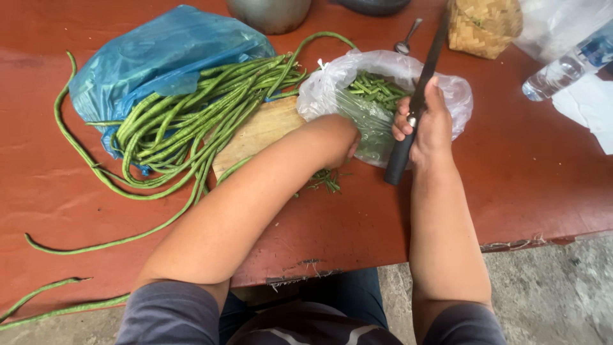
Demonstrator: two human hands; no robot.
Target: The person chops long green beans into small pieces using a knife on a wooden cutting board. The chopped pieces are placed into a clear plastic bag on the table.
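right hand (429, 124): closed round black-handled knife (415, 105), blade pointing away, upright over clear bag (383, 102) of cut beans. left hand (338, 137): at the bag's near side, fingers hidden, grip unclear. long beans (191, 121) lie left on wooden board (262, 131); red table (523, 172).

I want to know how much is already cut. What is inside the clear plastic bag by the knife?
Inside the clear plastic bag lie short cut green bean pieces. The left hand and the crumpled plastic cover the lower part, so how deep the pile goes cannot be seen. The right hand holds the knife upright beside it.
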